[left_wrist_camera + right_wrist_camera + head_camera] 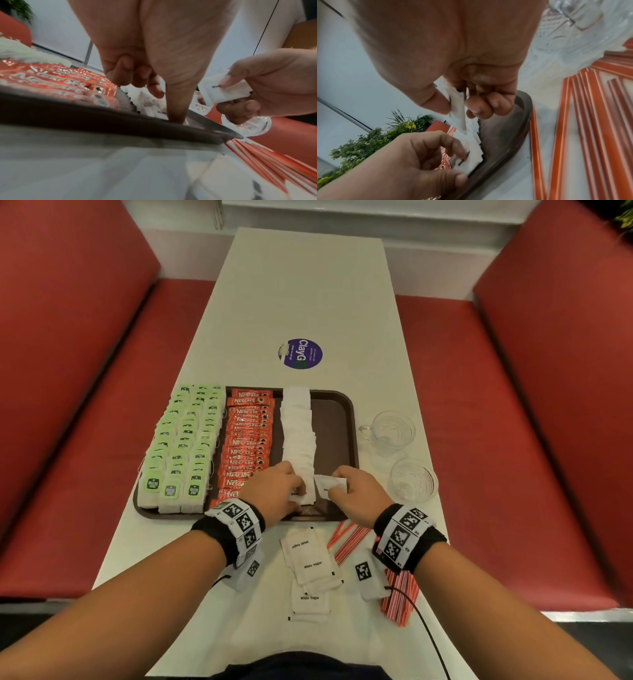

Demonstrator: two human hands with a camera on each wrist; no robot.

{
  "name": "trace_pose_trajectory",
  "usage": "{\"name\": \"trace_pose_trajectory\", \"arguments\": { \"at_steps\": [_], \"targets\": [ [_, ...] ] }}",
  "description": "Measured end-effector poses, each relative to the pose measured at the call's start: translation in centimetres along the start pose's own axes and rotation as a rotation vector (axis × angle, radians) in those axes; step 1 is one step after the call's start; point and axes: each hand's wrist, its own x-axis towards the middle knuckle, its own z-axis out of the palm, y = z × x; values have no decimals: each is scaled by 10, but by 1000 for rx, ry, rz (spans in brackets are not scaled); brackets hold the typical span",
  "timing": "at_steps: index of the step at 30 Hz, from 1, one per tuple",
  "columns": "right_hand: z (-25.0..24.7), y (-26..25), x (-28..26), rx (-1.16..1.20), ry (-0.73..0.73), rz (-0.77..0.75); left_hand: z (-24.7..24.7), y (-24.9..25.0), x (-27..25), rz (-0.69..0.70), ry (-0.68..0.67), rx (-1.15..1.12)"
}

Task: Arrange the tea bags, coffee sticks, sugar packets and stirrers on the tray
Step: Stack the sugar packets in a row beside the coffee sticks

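A brown tray [337,422] carries rows of green tea bags [185,443], red coffee sticks [246,440] and white sugar packets [298,429]. My left hand [297,496] is at the near end of the sugar row, its thumb [176,116] pressed down by the rim and a fingertip [462,154] on the end packet [471,161]. My right hand [337,482] pinches another sugar packet [329,486] just right of the row, above the tray. Loose sugar packets [310,566] and red-and-white stirrers [346,539] lie on the table in front of the tray.
Two glass cups [390,429] [412,479] stand right of the tray. More stirrers [399,597] lie under my right wrist. A round purple sticker [300,354] sits mid-table. Red benches flank the narrow white table [308,285]. The tray's right strip is bare.
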Motion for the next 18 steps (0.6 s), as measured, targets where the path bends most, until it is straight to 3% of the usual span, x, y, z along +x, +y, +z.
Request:
{"name": "trace_pose_trajectory", "arguments": {
  "at_steps": [10, 18],
  "targets": [
    [5, 9, 7, -91, -10, -68, -8, -3, 7, 39, 13, 24],
    [9, 1, 9, -54, -41, -81, -21, 4, -3, 109, 127, -252]
  ]
}}
